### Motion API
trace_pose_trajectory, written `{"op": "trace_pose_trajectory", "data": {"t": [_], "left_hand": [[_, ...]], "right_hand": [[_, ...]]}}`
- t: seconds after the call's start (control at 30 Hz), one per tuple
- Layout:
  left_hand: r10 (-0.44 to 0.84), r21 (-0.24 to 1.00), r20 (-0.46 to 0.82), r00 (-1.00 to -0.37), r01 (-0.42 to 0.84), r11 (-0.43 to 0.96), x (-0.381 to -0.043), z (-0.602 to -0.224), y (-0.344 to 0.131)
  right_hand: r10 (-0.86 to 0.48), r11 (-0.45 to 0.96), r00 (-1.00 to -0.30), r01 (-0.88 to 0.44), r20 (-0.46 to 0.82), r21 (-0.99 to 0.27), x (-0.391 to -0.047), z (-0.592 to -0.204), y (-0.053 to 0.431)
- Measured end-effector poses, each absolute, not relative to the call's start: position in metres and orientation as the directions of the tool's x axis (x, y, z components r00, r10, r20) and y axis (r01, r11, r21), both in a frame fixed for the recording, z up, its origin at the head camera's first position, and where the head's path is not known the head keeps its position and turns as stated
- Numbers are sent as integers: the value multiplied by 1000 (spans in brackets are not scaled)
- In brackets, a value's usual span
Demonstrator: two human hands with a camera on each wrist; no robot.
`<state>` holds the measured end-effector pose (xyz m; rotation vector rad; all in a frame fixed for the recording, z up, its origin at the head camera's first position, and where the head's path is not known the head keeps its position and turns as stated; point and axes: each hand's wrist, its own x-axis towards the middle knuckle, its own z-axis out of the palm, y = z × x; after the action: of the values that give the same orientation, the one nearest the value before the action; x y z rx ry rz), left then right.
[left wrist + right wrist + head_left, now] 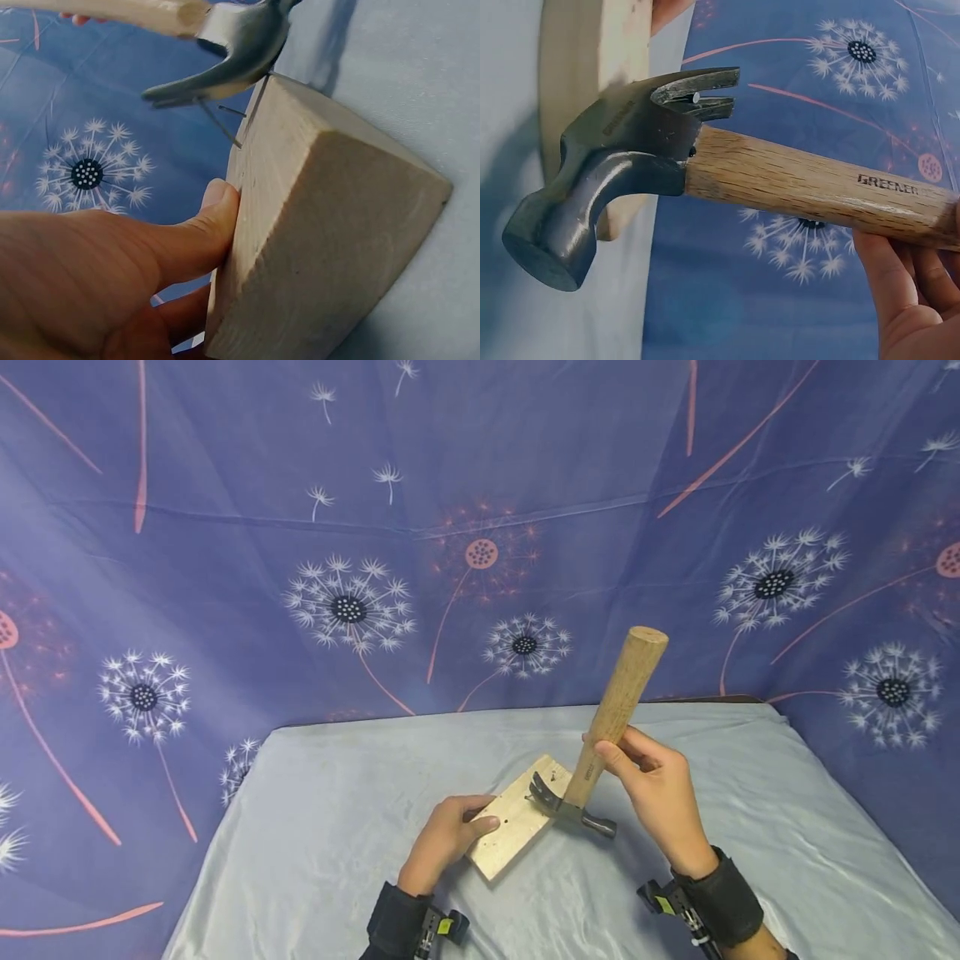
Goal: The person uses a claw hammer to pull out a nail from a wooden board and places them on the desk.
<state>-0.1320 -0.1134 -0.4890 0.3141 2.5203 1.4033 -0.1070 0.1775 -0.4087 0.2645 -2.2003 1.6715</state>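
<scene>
My left hand [444, 837] holds the near left end of a pale wooden block [504, 843], thumb on its top face. With fingers and thumb, my right hand [666, 789] pinches the wooden handle of a claw hammer [626, 685]. The handle tilts up and away, and the steel head is down at the block's right edge. Between the claw's prongs shows a nail head [695, 97]. Seen from the left wrist, this slanting nail [219, 126] runs from the claw to the block, with a second nail [232, 111] sticking out close by.
A pale blue cloth [337, 793] covers the table under the block. Behind it hangs a purple-blue curtain [247, 568] with dandelion prints. Each wrist wears a black strap [397, 920] with a small camera.
</scene>
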Motion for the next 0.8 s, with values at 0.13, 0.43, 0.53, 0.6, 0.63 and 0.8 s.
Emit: {"op": "trace_pose_trajectory", "data": {"t": [0.13,0.43,0.53,0.6,0.63,0.8], "left_hand": [[295,840,-113,-949,67,538,-131,-486,-115],[282,853,-134,-950,34,521,-130,-482,-114],[280,852,-131,-951,37,522,-130,-482,-113],[276,849,-128,-953,38,526,-130,-483,-113],[272,847,-126,-954,39,530,-130,-483,-112],[256,816,-107,-961,62,575,-127,-482,-105]], "right_hand": [[149,334,-914,-313,377,-889,-101,-420,180],[221,270,-902,-309,371,-912,-88,-434,184],[216,225,-902,-327,375,-918,-88,-433,184],[220,224,-901,-327,375,-918,-88,-433,184],[222,231,-900,-326,376,-917,-88,-433,184],[240,259,-895,-314,375,-914,-85,-434,185]]}}
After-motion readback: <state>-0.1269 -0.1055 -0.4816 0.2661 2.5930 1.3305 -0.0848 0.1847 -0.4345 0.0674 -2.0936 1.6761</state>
